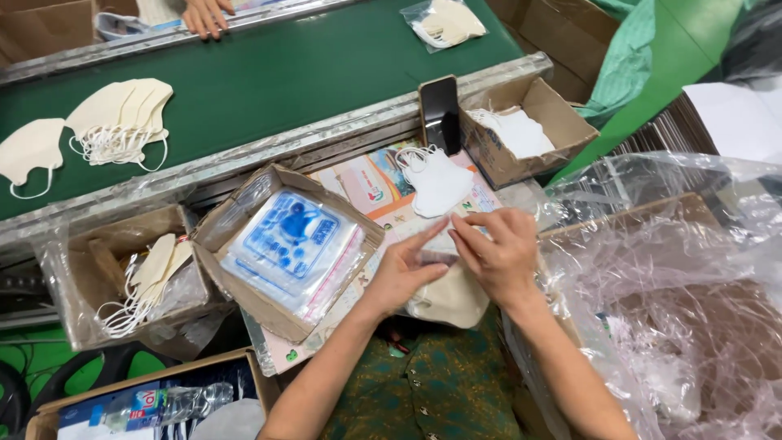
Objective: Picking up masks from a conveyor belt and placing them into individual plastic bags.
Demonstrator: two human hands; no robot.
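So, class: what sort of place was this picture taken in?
Most likely a packing line in a face-mask factory. A green conveyor belt carries a fan of cream masks, cardboard boxes hold masks and printed plastic pouches, and both hands work a mask into a clear bag.

Cloth, cardboard, glossy film

Matt cloth masks (438,181); rough brown cardboard box (529,130); glossy crinkled plastic sheet (684,269); matt green belt (269,81).

One head-worn camera looks steeply down from just above the person's own chest, close over the left hand (405,273) and right hand (498,254) at frame centre. It faces forward across the worktop toward a green belt (269,81) beyond the hands, where another person's hand (206,16) shows at the top edge.
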